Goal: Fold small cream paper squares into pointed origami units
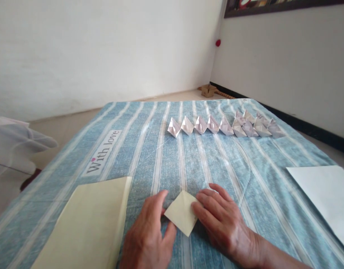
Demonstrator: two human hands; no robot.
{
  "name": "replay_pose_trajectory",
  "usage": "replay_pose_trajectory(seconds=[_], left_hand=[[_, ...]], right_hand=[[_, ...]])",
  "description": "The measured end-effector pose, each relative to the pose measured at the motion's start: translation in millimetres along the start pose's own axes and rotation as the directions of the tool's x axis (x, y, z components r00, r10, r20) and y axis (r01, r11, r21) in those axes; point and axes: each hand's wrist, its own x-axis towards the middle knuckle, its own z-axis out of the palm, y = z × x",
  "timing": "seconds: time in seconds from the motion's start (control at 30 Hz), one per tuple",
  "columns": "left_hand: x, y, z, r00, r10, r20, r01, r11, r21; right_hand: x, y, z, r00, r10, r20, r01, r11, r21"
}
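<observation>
A small pale yellow folded paper square [182, 216] lies like a diamond on the blue striped cloth [149, 149], between my two hands. My left hand [148, 233] rests at its left side, thumb and fingertips pinching the paper's left edge. My right hand [220, 220] lies flat at its right side, fingers stretched out and pressing on the right corner. A stack of pale yellow sheets [87, 224] lies to the left of my left hand.
Several folded white paper boats [222, 126] stand in a row at the far side of the cloth. A pale blue sheet stack [325, 194] lies at the right edge. White fabric [15, 145] bulges at the far left. A small cardboard piece [208, 90] sits by the wall corner.
</observation>
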Motion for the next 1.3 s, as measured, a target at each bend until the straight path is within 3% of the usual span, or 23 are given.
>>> replay_pose_trajectory(seconds=[0.1, 0.27, 0.43, 0.7, 1.3], left_hand=[[-1.3, 2.1, -1.5, 0.959, 0.284, 0.019, -0.279, 0.924, 0.262], [3.6, 11.3, -3.8, 0.912, 0.382, 0.151, -0.408, 0.884, 0.227], [6.8, 9.6, -2.5, 0.898, 0.403, 0.179, -0.436, 0.873, 0.22], [7.6, 10.8, -1.2, 0.902, 0.386, 0.192, -0.417, 0.894, 0.165], [15.5, 1.3, -0.5, 0.938, 0.291, 0.189, -0.308, 0.949, 0.066]], right_hand=[[-3.1, 2.6, -1.2, 1.0, -0.01, 0.029, 0.012, 0.999, -0.049], [-2.5, 4.7, 0.4, 0.999, 0.038, 0.037, -0.038, 0.999, -0.015], [1.0, 2.8, -1.4, 0.998, 0.063, 0.03, -0.064, 0.997, 0.043], [6.4, -1.3, -11.8, 0.986, 0.046, 0.163, -0.069, 0.988, 0.136], [14.2, 6.4, -8.6, 0.967, 0.174, 0.186, -0.221, 0.937, 0.271]])
